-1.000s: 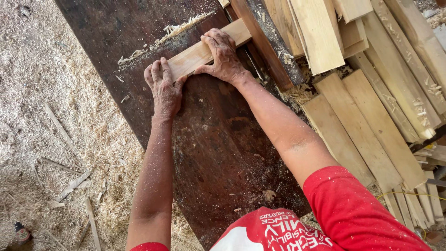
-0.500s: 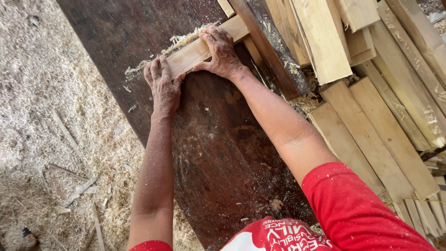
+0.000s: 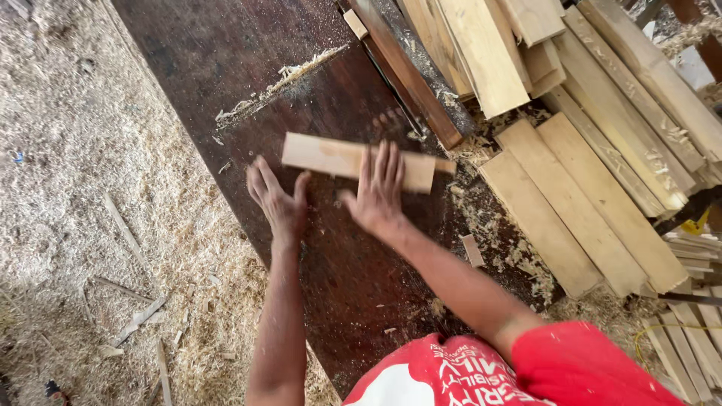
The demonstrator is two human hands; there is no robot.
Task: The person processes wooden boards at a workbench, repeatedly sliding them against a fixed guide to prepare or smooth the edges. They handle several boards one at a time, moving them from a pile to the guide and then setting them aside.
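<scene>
We're looking down at a dark brown tabletop (image 3: 226,68), worn and scuffed, running diagonally across the view. A thin line of sawdust and shavings (image 3: 278,83) lies across it above the work.

A short pale wood board (image 3: 331,156) lies flat on the tabletop, roughly crosswise, near the right edge. Our right hand (image 3: 378,192) is open, fingers spread flat on top of the board's right half, palm on the tabletop just below it. Our left hand (image 3: 277,199) is open too, flat on the tabletop, fingertips touching or just short of the board's lower left corner; contact is hard to tell because of motion blur. Neither hand grips anything.

Along the tabletop's right edge runs a dark wooden rail (image 3: 410,75). A small wood offcut (image 3: 355,22) sits at its upper end. Beyond it, stacked pale planks (image 3: 489,53) at top, and more planks (image 3: 579,203) laid side by side lower down, with shavings piled between them and the tabletop. A small wood chip (image 3: 472,250) lies on the tabletop near the right forearm.

Left of the tabletop, the floor (image 3: 68,188) is covered thick with sawdust, with a few thin wood strips (image 3: 139,319) lying in it. Red shirt (image 3: 526,368) at the bottom edge.
</scene>
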